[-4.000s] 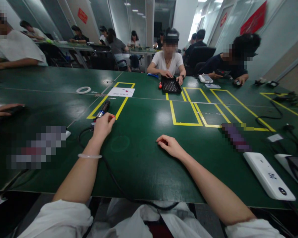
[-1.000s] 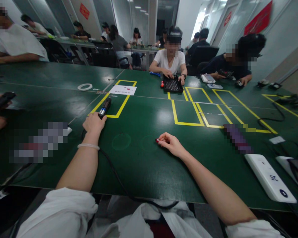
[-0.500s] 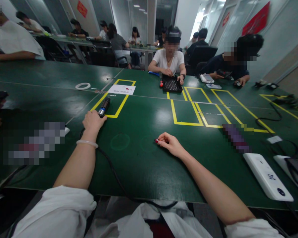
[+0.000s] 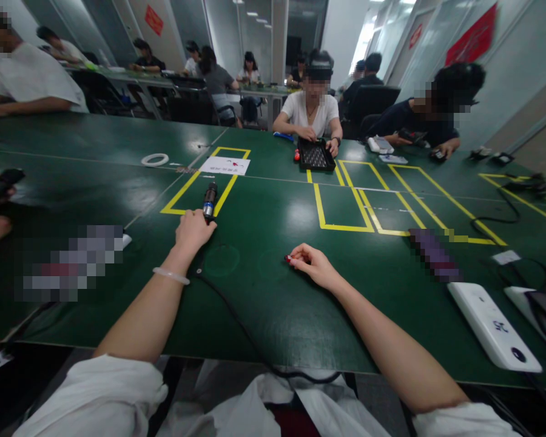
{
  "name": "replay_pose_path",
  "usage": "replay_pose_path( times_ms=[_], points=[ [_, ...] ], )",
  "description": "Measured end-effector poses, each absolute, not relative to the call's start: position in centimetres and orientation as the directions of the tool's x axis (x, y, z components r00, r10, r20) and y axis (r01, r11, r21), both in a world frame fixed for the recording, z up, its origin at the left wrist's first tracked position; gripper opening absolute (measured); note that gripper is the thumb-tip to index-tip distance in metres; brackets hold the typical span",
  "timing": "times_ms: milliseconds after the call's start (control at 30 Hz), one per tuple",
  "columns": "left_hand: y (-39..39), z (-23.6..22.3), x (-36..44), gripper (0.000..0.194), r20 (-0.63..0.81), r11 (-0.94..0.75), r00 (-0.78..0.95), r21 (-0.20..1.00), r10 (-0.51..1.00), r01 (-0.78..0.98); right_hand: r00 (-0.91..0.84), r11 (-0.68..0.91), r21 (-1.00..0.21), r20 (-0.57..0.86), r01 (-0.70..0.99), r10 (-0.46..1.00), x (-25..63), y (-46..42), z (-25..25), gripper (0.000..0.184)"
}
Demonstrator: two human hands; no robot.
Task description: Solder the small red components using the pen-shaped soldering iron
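Black cable running off the tabletop; just beyond, right hand pinching a small red piece. Farther, here's the left hand, grip wrapped around a black-and-silver cylindrical tool at the yellow tape outline; past it, a printed sheet, then a black tray.

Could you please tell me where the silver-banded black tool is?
The silver-banded black tool is left of centre in the head view, gripped by the left hand, nearer than the white paper.
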State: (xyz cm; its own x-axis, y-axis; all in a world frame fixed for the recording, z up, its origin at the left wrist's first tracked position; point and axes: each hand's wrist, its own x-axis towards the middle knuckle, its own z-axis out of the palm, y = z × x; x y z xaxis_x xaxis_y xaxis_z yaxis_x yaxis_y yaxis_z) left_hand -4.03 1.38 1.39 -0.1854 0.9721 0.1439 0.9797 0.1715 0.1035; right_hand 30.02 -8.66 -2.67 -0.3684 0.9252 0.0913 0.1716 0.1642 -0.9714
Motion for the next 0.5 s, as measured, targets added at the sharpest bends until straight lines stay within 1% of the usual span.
replay_pose_path(
  times_ms=[100,200,267,367,500],
  points=[
    [0.5,1.3,-1.9,0.052,0.162,0.122,-0.14,0.12,0.977,0.985,-0.34,0.196,-0.957,0.116,0.212,0.933,29.9,-8.8,-2.4,0.026],
    [-0.6,1.1,0.8,0.05,0.152,0.055,-0.082,0.173,0.985,0.983,-0.301,0.224,-0.932,0.136,0.285,0.944,29.8,-8.9,-2.2,0.026],
    [-1.5,1.1,2.8,0.049,0.139,-0.007,-0.023,0.206,0.99,0.979,-0.278,0.238,-0.914,0.147,0.329,0.949,29.7,-9.0,-2.1,0.026],
    [-3.1,1.1,6.0,0.049,0.126,-0.112,0.083,0.241,0.988,0.964,-0.261,0.265,-0.897,0.178,0.353,0.949,29.7,-8.9,-2.1,0.024],
    [-5.3,1.1,9.8,0.046,0.144,-0.241,0.211,0.241,0.967,0.94,-0.231,0.284,-0.868,0.202,0.408,0.952,29.9,-8.8,-2.2,0.02]
  ],
)
